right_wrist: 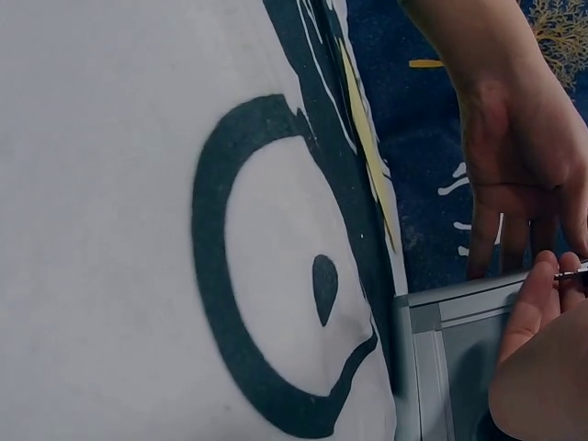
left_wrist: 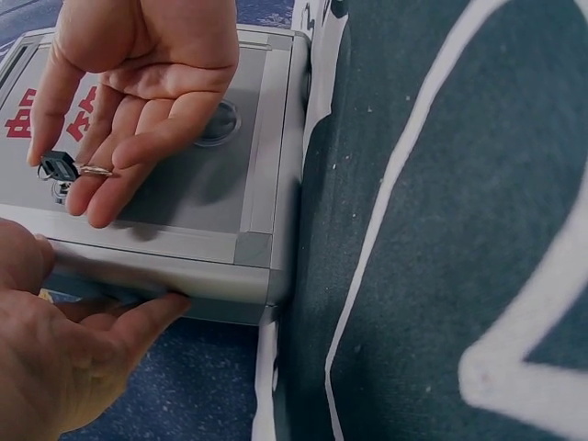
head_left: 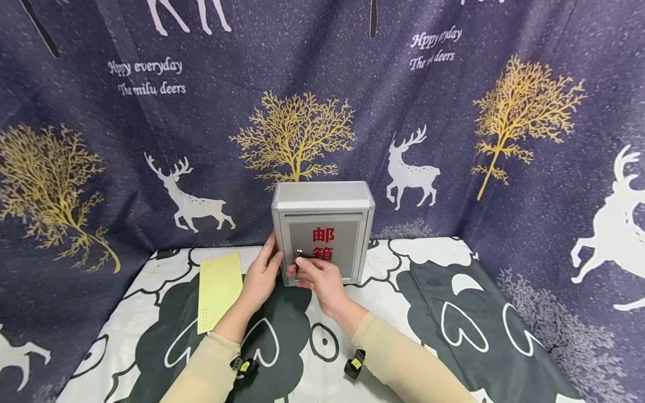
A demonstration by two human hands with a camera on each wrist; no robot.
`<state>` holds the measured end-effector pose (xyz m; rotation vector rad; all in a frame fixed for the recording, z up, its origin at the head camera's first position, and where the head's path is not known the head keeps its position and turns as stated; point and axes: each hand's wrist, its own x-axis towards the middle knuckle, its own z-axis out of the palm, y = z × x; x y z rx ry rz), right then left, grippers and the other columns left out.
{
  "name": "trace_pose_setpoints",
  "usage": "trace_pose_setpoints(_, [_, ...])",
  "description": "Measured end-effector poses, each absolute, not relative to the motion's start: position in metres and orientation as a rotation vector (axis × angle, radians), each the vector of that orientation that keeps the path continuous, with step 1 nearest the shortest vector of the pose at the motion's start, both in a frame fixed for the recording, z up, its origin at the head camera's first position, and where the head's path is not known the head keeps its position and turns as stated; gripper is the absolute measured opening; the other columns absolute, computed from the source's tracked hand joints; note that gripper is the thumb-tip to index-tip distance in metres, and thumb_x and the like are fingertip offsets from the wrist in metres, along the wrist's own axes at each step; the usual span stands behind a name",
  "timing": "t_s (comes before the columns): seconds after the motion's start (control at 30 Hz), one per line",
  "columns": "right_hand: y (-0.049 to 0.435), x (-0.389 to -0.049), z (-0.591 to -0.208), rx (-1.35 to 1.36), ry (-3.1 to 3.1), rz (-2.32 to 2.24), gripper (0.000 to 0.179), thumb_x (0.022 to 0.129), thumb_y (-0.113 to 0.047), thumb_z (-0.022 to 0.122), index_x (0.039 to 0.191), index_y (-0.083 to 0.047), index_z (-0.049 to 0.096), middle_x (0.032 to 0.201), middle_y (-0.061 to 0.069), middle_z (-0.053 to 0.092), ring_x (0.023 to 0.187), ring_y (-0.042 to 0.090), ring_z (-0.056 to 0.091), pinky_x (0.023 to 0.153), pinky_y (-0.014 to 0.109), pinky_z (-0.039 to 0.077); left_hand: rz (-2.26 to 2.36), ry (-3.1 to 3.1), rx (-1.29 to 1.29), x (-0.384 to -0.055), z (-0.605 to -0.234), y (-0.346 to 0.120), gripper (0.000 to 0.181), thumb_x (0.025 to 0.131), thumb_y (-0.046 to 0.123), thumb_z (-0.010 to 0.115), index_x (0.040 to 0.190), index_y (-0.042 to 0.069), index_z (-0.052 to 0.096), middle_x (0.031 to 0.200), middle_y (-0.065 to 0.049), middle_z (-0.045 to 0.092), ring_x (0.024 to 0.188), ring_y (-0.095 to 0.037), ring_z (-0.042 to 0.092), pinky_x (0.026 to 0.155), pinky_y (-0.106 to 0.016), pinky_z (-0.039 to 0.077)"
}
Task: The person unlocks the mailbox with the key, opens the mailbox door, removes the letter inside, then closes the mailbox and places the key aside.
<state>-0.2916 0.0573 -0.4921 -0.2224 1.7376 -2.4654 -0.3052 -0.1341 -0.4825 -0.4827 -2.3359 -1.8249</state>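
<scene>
A grey metal mailbox [head_left: 321, 197] with red characters on its front door stands upright at the middle of the cloth-covered surface, near the back. My left hand [head_left: 261, 279] holds it by the left side, the thumb by the front edge and the fingers along the side wall. Between thumb and fingers, my right hand [head_left: 324, 282] pinches a black-headed key [left_wrist: 59, 166] at the door's lock [head_left: 299, 253]. Silvery metal on the key's ring lies against the right fingers in the left wrist view. The key's blade is hidden.
A yellow envelope [head_left: 219, 291] lies flat to the left of the mailbox. Black-and-white patterned cloth [head_left: 373, 336] covers the surface. Behind hangs a dark blue curtain [head_left: 322, 67] printed with deer and golden trees, close to the mailbox's back.
</scene>
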Motion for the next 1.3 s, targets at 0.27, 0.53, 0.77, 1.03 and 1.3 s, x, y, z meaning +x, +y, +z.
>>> trace_pose_setpoints(0.27, [0.056, -0.293, -0.491, -0.197, 1.718, -2.483, 0.038, 0.106, -0.03, 0.079, 0.126, 0.003, 0.078, 0.103, 0.008, 0.085, 0.099, 0.018, 0.082, 0.085, 0.032, 0.065, -1.815, -2.358, -0.451, -0.305, -0.481, -0.134, 0.061, 0.123, 0.03, 0.048, 0.18, 0.03, 0.025, 0.18, -0.007, 0.034, 0.157, -0.037, 0.046, 0.117, -0.061, 0.05])
trace_pose_setpoints(0.53, [0.056, -0.294, -0.488, -0.179, 1.758, -2.463, 0.039, 0.105, -0.031, 0.081, 0.126, 0.002, 0.079, 0.102, 0.008, 0.085, 0.1, 0.019, 0.082, 0.084, 0.033, 0.065, -1.824, -2.344, -0.453, -0.306, -0.482, -0.133, 0.061, 0.122, 0.029, 0.048, 0.179, 0.029, 0.027, 0.18, -0.008, 0.036, 0.157, -0.037, 0.047, 0.116, -0.06, 0.051])
trace_pose_setpoints(0.77, [0.056, -0.293, -0.484, -0.12, 1.828, -2.435, 0.034, 0.102, -0.032, 0.086, 0.118, -0.003, 0.083, 0.1, 0.009, 0.085, 0.098, 0.02, 0.083, 0.084, 0.038, 0.066, -1.87, -2.313, -0.469, -0.306, -0.482, -0.133, 0.061, 0.122, 0.027, 0.05, 0.179, 0.029, 0.028, 0.179, -0.008, 0.035, 0.158, -0.036, 0.045, 0.118, -0.058, 0.05])
trace_pose_setpoints(1.03, [0.055, -0.29, -0.474, -0.028, 1.889, -2.418, 0.031, 0.098, -0.031, 0.09, 0.111, -0.003, 0.085, 0.095, 0.009, 0.084, 0.091, 0.019, 0.083, 0.074, 0.031, 0.064, -1.859, -2.324, -0.474, -0.305, -0.482, -0.133, 0.061, 0.122, 0.029, 0.049, 0.179, 0.033, 0.027, 0.18, -0.006, 0.034, 0.158, -0.035, 0.046, 0.117, -0.059, 0.051])
trace_pose_setpoints(1.3, [0.053, -0.286, -0.465, -0.026, 2.245, -2.291, 0.026, 0.096, -0.028, 0.092, 0.105, -0.005, 0.087, 0.087, 0.006, 0.082, 0.085, 0.028, 0.082, 0.066, 0.028, 0.06, -1.827, -2.339, -0.462, -0.306, -0.482, -0.133, 0.061, 0.122, 0.029, 0.049, 0.179, 0.034, 0.027, 0.18, -0.005, 0.034, 0.157, -0.035, 0.047, 0.115, -0.059, 0.052])
